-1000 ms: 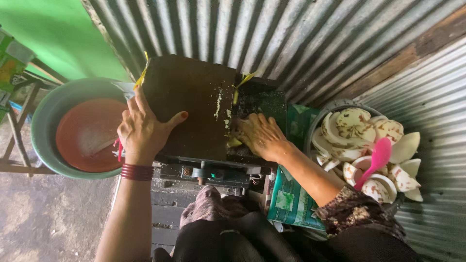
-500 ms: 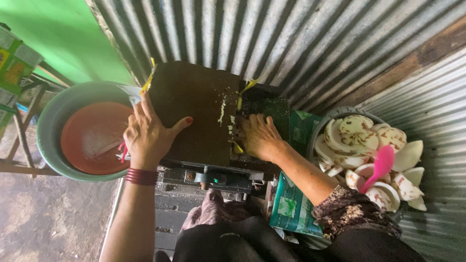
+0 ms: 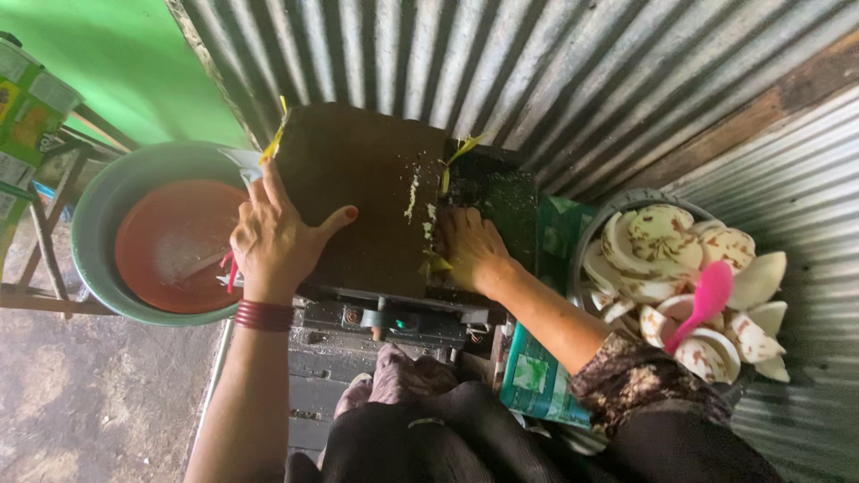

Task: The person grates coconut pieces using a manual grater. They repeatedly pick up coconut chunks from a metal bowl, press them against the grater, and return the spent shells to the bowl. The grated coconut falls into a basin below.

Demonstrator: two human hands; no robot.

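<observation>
Directly under right hand [image 3: 470, 246]: grater machine [image 3: 376, 206].

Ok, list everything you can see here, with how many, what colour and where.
grating machine: one, dark brown, centre, against the wall
basin: one, teal, left of the machine
dish: one, orange, inside the basin
coconut pieces: many, white and brown, piled in a bowl at right
scoop: one, pink, on the coconut pile
corrugated wall: one, grey, behind
bangles: several, red, left wrist
left hand: flat on the machine's left edge
right hand: pressed at the machine's opening
</observation>
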